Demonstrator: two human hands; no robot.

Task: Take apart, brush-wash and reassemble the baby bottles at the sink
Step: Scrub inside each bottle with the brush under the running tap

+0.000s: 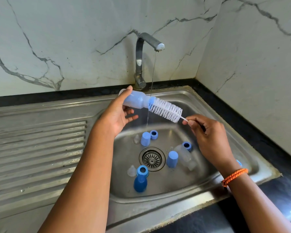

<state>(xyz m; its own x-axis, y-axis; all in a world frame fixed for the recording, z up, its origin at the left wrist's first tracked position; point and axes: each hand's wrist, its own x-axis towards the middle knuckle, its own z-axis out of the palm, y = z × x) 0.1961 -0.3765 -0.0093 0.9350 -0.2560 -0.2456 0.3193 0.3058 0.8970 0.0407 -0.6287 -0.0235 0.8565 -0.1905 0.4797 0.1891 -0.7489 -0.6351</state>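
the left hand (119, 113) holds a bottle (136, 101) on its side over the sink (208, 105), thumb over the base end, the other fingers loose and partly spread beneath, so its mouth faces the thin stream from the tap (146, 47). the right hand (207, 133) pinches the wire handle of the bottle brush (165, 109) between fingertips, the bristle tip just at the bottle's mouth, most of the bristles outside; likely lined up for scrubbing inside. in the basin, around the drain (152, 158), lie loose blue caps (145, 138), screw rings (154, 134), clear teats (131, 170) and a clear bottle (185, 157) on its side, so the dismantling looks done.
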